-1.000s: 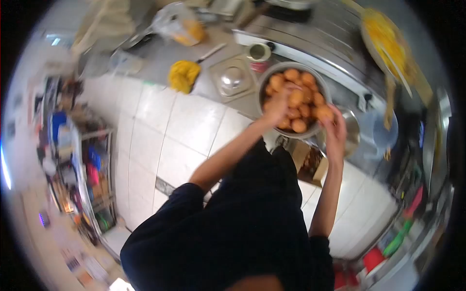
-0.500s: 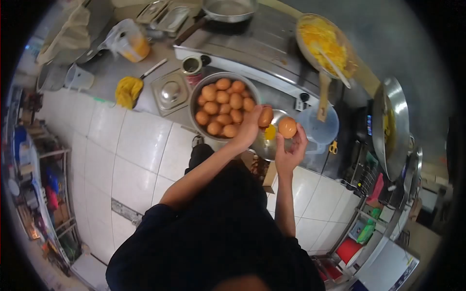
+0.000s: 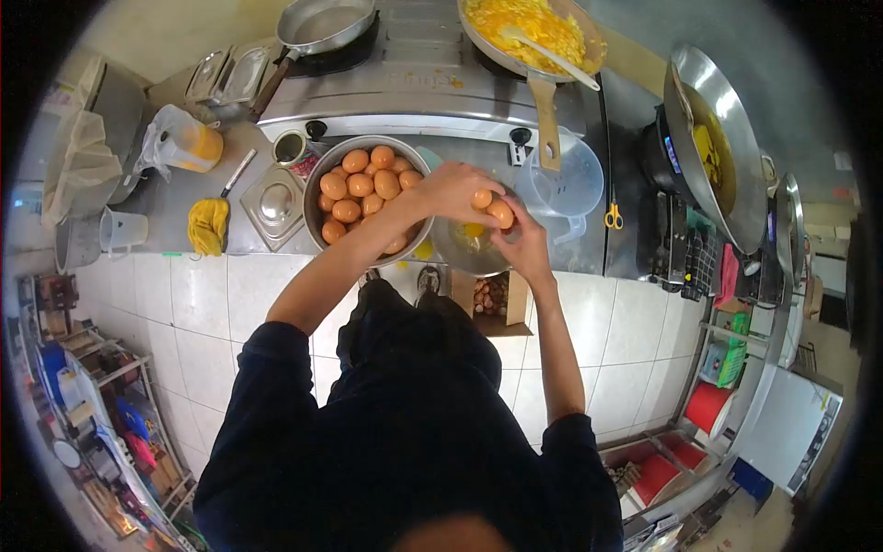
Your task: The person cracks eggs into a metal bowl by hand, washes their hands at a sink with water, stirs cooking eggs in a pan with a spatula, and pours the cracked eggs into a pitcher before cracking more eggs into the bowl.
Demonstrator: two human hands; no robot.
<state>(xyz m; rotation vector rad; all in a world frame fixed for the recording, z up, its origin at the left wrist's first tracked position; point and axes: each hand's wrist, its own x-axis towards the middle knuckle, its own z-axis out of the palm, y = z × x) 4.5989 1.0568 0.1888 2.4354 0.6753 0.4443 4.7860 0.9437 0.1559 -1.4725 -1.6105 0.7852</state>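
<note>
My left hand (image 3: 452,191) is closed around a brown egg (image 3: 481,198). Fingers of my right hand (image 3: 524,247) grip another brown egg (image 3: 500,213), which sits right against the first; whether either shell is cracked I cannot tell. Both hands are over a shallow metal bowl (image 3: 451,256) with a yellow yolk (image 3: 473,229) in it. Just left of that bowl stands a large metal pot (image 3: 315,177) filled with several whole brown eggs (image 3: 362,183), partly covered by my left forearm.
A clear plastic jug (image 3: 575,179) and yellow-handled scissors (image 3: 613,216) lie to the right. Behind is a stove (image 3: 414,87) with a pan of yellow shredded food (image 3: 533,37). A cardboard box (image 3: 517,304) stands on the floor below. A yellow cloth (image 3: 209,226) rests at left.
The two eggs were apart and are now together as my hands closed in on each other over the bowl. The camera view has shifted, showing more floor.
</note>
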